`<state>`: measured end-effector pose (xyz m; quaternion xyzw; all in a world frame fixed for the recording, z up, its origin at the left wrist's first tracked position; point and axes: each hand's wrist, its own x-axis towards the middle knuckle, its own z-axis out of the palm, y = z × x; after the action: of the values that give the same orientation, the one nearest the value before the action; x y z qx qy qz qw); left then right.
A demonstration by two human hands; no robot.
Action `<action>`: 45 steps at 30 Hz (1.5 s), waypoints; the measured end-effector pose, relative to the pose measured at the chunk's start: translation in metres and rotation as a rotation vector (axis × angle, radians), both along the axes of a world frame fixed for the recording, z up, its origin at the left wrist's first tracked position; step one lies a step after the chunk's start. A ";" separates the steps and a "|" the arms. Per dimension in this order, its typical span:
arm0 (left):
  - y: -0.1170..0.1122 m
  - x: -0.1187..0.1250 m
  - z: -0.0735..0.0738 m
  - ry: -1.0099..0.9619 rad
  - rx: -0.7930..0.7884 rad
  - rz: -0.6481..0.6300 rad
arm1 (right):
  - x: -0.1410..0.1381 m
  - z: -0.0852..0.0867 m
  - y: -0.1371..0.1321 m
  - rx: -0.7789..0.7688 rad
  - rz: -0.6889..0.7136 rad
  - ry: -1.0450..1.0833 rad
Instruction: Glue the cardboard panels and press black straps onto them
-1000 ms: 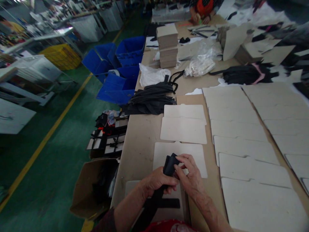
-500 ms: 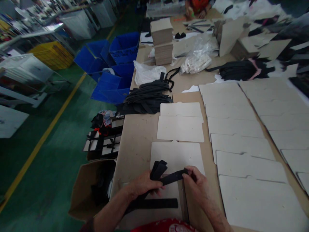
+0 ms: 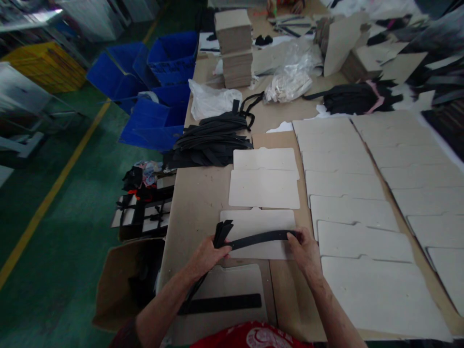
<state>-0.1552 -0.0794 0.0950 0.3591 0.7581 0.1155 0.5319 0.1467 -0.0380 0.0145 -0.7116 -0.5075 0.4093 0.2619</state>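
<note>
A black strip (image 3: pixel 263 237) is stretched between my two hands, over a pale cardboard panel (image 3: pixel 257 220). My left hand (image 3: pixel 210 253) is closed around a bundle of black strips (image 3: pixel 222 233) and also pinches the left end of the stretched one. At its right end, the fingers of my right hand (image 3: pixel 303 244) grip that same strip. Nearer to my body, another black strip (image 3: pixel 232 303) lies flat across a second cardboard panel (image 3: pixel 239 275). Two more panels (image 3: pixel 264 188) lie overlapped just beyond.
Rows of cardboard panels (image 3: pixel 377 290) cover the right side. A pile of black strips (image 3: pixel 213 140), a plastic bag (image 3: pixel 215 99) and stacked boards (image 3: pixel 235 48) stand farther off. Left of the table are blue bins (image 3: pixel 155 116) and an open cardboard box (image 3: pixel 119 280). Another person's hand (image 3: pixel 297 7) shows at the top.
My hands have moved apart and forward, drawing the strip out straighter and longer over the panel. The near panel and the strip on it are more exposed. The view has shifted slightly.
</note>
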 end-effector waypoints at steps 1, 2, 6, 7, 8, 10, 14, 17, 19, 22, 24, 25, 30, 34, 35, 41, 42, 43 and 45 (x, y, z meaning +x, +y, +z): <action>0.000 0.002 -0.001 0.007 0.016 -0.008 | 0.000 -0.003 0.001 0.005 -0.003 -0.017; 0.001 0.003 -0.001 0.013 0.029 -0.010 | 0.000 -0.005 0.002 0.013 0.000 -0.041; 0.002 0.005 -0.005 0.037 0.042 0.006 | -0.003 -0.008 0.003 0.061 0.039 -0.162; 0.003 0.005 -0.005 0.046 0.042 0.017 | -0.003 -0.008 0.003 0.068 0.045 -0.180; 0.004 0.005 -0.006 0.055 0.043 0.031 | -0.004 -0.007 0.003 0.070 0.049 -0.192; 0.006 0.006 -0.006 0.067 0.047 0.049 | -0.006 -0.004 0.004 0.064 0.051 -0.207; 0.010 0.007 -0.004 0.065 0.075 0.036 | -0.009 0.000 0.005 0.061 0.050 -0.225; 0.012 0.007 -0.004 0.063 0.071 0.035 | -0.010 0.002 0.005 0.075 0.068 -0.252; 0.013 0.008 -0.004 0.068 0.064 0.035 | -0.010 0.003 0.006 0.076 0.077 -0.275; 0.014 0.010 -0.005 0.082 0.060 0.039 | -0.010 0.004 0.006 0.065 0.079 -0.288; 0.015 0.010 -0.005 0.084 0.067 0.034 | -0.011 0.005 0.006 0.055 0.084 -0.291; 0.015 0.010 -0.005 0.082 0.073 0.027 | -0.012 0.006 0.006 0.054 0.086 -0.292; 0.014 0.008 -0.005 0.067 0.097 0.011 | -0.017 0.013 0.007 0.073 0.092 -0.314; 0.015 0.009 -0.005 0.060 0.088 0.013 | -0.020 0.017 0.006 0.072 0.081 -0.320; 0.016 0.009 -0.006 0.061 0.085 0.011 | -0.021 0.018 0.006 0.071 0.080 -0.322; 0.015 0.008 0.000 0.081 0.081 0.008 | -0.025 0.017 0.007 0.070 0.129 -0.420; 0.013 0.008 0.002 0.061 0.081 0.004 | -0.025 0.016 0.007 0.078 0.140 -0.439; 0.010 0.007 0.005 0.033 0.084 -0.004 | -0.024 0.016 0.007 0.092 0.146 -0.459; 0.002 0.006 0.010 -0.035 0.090 -0.026 | -0.023 0.014 0.007 0.132 0.148 -0.494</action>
<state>-0.1495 -0.0772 0.1048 0.3906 0.7379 0.1489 0.5299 0.1241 -0.0309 0.0285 -0.7321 -0.6325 0.2073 0.1452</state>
